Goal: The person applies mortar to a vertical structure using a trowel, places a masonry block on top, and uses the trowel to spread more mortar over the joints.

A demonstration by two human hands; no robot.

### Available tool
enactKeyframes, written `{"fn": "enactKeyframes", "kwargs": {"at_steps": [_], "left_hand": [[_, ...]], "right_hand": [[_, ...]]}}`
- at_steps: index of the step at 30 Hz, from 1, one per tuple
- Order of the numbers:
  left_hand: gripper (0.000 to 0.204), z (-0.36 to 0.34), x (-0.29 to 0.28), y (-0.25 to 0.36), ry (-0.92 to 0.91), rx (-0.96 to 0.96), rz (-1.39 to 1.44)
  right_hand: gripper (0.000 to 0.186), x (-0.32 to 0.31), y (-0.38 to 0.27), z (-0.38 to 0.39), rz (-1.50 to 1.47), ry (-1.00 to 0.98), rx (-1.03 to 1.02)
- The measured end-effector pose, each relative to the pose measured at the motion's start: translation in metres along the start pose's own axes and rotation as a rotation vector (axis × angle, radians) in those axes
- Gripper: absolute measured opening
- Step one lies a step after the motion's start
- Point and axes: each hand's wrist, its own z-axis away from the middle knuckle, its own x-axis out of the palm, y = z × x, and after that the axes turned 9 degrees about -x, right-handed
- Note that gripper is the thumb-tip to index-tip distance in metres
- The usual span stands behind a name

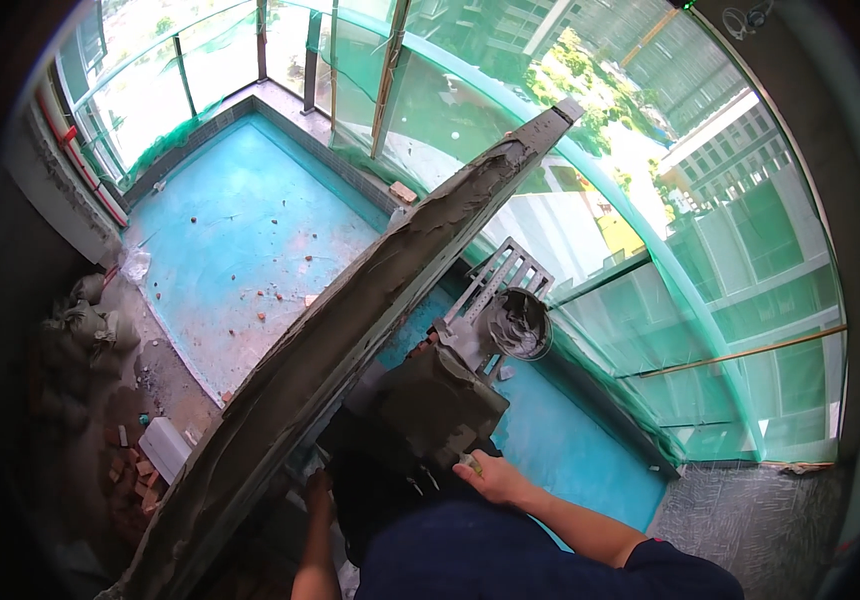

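My right hand (498,478) is closed round the pale yellow-green handle of what looks like a trowel. Its blade is hard to tell from the grey mortar by it. Just beyond lies a flat, mortar-covered surface (430,400). My left hand (318,490) is in shadow beside the long beam, close to something whitish; its fingers are mostly hidden. Wet grey mortar coats the narrow beam (350,290), which slants from lower left to upper right across the view. Past the flat surface stands a bucket (517,323) with mortar in it.
A slatted metal frame (500,275) stands by the bucket. Below the beam, a blue-coated floor (230,230) carries scattered debris. Green netting (730,290) hangs along the open side. Broken bricks (135,480) and filled sacks (90,320) are at left.
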Motion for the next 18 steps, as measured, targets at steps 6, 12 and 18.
{"fn": "enactKeyframes", "kwargs": {"at_steps": [6, 12, 18], "left_hand": [[0.042, -0.003, 0.008, 0.005, -0.082, 0.078, 0.178], [0.037, -0.012, 0.002, -0.031, -0.076, -0.004, 0.306], [0.027, -0.011, -0.033, -0.113, 0.213, 0.281, -0.185]], "right_hand": [[0.047, -0.058, -0.02, 0.007, -0.324, -0.101, 0.139], [0.043, -0.161, 0.005, 0.016, -0.307, 0.019, 0.392], [0.048, -0.179, -0.047, 0.01, -0.083, -0.295, 0.37]]}}
